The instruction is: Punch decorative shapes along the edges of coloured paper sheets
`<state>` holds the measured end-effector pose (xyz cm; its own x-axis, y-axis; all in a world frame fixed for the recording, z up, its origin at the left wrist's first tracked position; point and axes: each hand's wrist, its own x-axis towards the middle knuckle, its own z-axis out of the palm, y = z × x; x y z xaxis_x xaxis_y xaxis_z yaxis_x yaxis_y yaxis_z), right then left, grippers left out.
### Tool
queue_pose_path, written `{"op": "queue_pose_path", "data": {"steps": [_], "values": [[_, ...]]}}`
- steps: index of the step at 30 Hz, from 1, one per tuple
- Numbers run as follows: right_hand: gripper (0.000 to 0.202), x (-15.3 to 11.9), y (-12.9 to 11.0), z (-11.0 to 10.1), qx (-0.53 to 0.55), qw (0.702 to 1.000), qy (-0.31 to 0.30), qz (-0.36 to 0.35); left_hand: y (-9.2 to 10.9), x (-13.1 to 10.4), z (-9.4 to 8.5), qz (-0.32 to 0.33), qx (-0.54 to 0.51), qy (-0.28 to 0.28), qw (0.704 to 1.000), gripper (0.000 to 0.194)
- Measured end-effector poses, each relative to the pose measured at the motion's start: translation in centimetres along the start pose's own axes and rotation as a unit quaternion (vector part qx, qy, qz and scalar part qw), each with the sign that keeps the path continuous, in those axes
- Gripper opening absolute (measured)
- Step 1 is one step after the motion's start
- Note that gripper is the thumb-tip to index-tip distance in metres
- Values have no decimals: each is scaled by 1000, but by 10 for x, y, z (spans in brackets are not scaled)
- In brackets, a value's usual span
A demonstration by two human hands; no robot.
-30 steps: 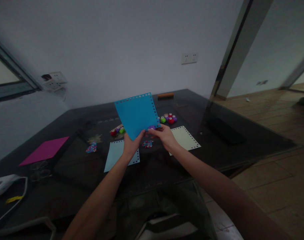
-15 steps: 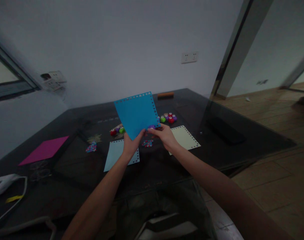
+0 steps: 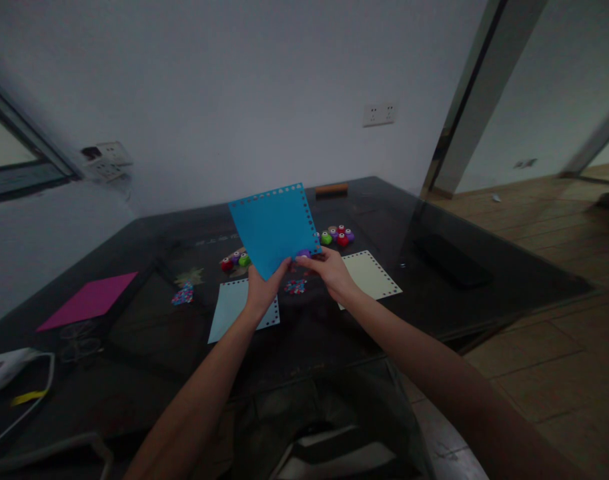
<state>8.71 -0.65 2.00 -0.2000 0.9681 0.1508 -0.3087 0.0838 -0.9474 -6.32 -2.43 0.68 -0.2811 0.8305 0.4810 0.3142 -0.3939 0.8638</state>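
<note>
A blue sheet (image 3: pixel 274 230) with holes punched along its top and right edges is held up above the table. My left hand (image 3: pixel 265 285) grips its lower left part. At the lower right corner, my right hand (image 3: pixel 330 268) is closed round a small purple piece (image 3: pixel 303 254) against the sheet. Below my left forearm and wrist lies a pale blue sheet (image 3: pixel 229 310) with holes, and a cream sheet (image 3: pixel 369 275) lies to the right of my right hand. Small red and blue bits (image 3: pixel 295 287) sit in a pile between the hands.
Several round coloured pieces (image 3: pixel 342 238) stand behind the hands, others (image 3: pixel 227 264) at left. Farther left are a second pile of bits (image 3: pixel 183 294), a magenta sheet (image 3: pixel 90 301) and a white device with cable (image 3: pixel 7 369). A black case (image 3: pixel 451 260) lies at right.
</note>
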Motion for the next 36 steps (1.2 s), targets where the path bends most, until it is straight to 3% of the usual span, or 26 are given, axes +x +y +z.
{"op": "queue_pose_path", "data": {"steps": [13, 36], "values": [[22, 1, 1, -1, -11, 1000, -1, -16, 0, -1, 0, 8, -6, -27, 1000, 24], [20, -1, -1, 0, -18, 1000, 4, -14, -1, -1, 1, 0, -7, -19, 1000, 24]]}}
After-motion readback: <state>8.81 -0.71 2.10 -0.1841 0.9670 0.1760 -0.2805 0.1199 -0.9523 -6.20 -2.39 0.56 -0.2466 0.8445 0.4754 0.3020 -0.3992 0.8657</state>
